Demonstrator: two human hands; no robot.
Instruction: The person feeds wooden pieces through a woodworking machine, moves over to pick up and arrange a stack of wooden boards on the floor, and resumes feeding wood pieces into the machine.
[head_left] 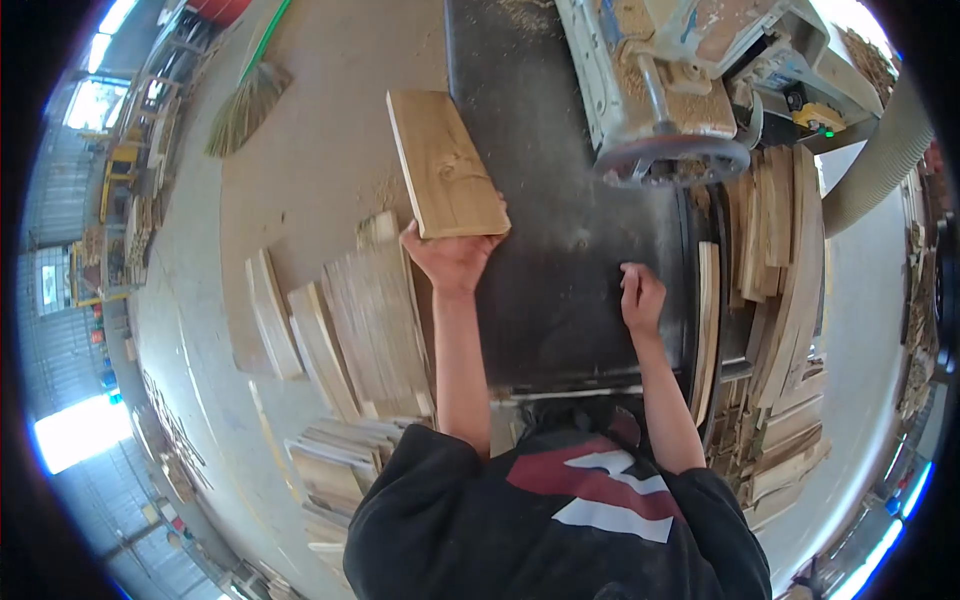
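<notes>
My left hand (455, 260) grips the near end of a wooden board (445, 165) with a knot in its face. The thumb is at one edge and the fingers at the other, partly hidden by the wood. The board extends away from me, over the left edge of the black machine table (560, 320). Above the right part of this table is my right hand (642, 297), its fingers loosely curled in with nothing in them. Whether it touches the surface I cannot tell.
A machine with a handwheel (675, 160) stands at the far right of the table. Long wood strips (785, 230) lean along the right side, near a grey hose (885, 160). Several boards (370, 320) lie at the left. Farther left is a broom (252, 105).
</notes>
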